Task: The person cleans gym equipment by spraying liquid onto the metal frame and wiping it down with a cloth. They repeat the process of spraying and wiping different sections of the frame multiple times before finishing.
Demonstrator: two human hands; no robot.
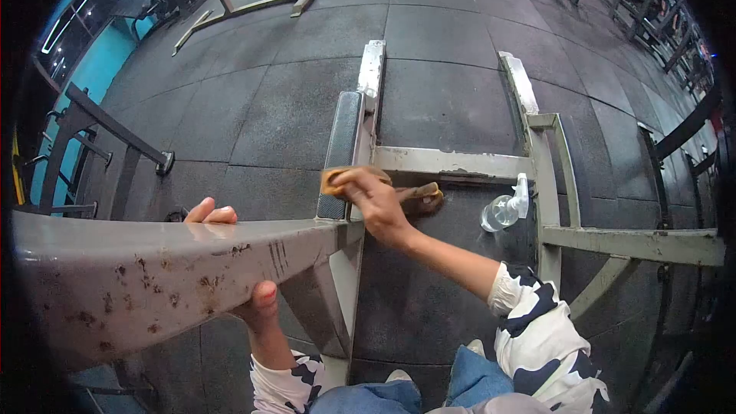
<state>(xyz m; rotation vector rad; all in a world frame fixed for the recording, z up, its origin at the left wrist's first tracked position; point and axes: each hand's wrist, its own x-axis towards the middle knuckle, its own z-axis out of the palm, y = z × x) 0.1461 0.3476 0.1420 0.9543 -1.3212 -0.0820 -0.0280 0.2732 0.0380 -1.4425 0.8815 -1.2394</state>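
My right hand (381, 208) is closed on an orange-yellow cloth (334, 182). It presses the cloth against the lower end of a black textured pad (343, 132) on a grey metal frame. My left hand (264, 308) grips a thick grey metal beam (153, 280) at the left. Its fingertips show over the top edge and its thumb lies on the near side; the palm is hidden. Brown rust spots and scratches mark this beam. Behind my right wrist a brown object (422, 198) is partly hidden, and I cannot make out its kind.
A clear spray bottle (502, 213) with a white head stands on the black floor tiles (307, 107), near the right upright (546, 184). A crossbar (452, 163) joins the frame's two sides. More gym equipment (115, 138) stands left, at the back and right. My shoes are below.
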